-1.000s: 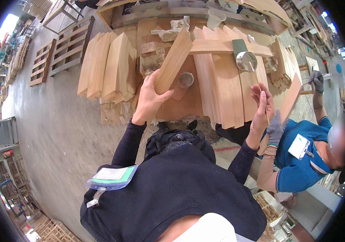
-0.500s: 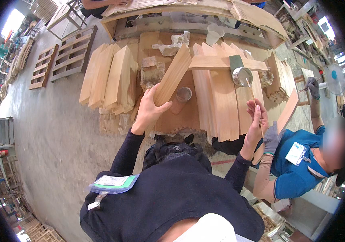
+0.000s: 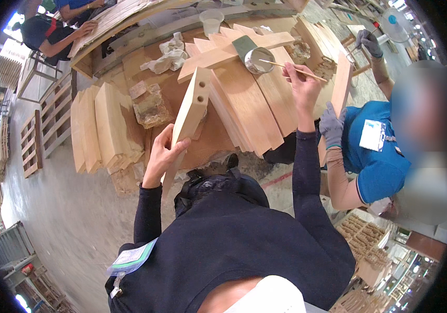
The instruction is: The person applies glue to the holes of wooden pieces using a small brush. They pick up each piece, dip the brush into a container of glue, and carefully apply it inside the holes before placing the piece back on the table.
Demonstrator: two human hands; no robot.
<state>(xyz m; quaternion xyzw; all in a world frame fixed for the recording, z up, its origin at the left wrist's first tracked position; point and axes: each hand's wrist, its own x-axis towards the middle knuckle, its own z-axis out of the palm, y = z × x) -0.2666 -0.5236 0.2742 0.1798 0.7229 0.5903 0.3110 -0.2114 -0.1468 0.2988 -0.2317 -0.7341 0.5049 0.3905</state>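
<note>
My left hand (image 3: 165, 156) grips a pale wooden board (image 3: 188, 112), tilted upward, its far end showing two round holes. In my raised right hand (image 3: 304, 89) a thin wooden stick (image 3: 307, 74) is pinched, its tip at the mouth of a small round cup (image 3: 259, 61) with whitish stuff inside. The cup sits against a dark green piece (image 3: 243, 47) on a crosswise board (image 3: 210, 61). That board lies over a row of stacked boards (image 3: 244, 101).
Another board stack (image 3: 106, 125) stands left, near a crusty block (image 3: 151, 107) and a crumpled white cloth (image 3: 167, 56). A translucent plastic cup (image 3: 212, 22) is behind. On the right, a gloved co-worker (image 3: 372, 133) holds a board (image 3: 342, 81). Pallets (image 3: 56, 115) lean at far left.
My right hand has risen toward the cup, bringing the stick's tip to its mouth. The board in my left hand has turned, so its holed end now shows. The whole view has swung right.
</note>
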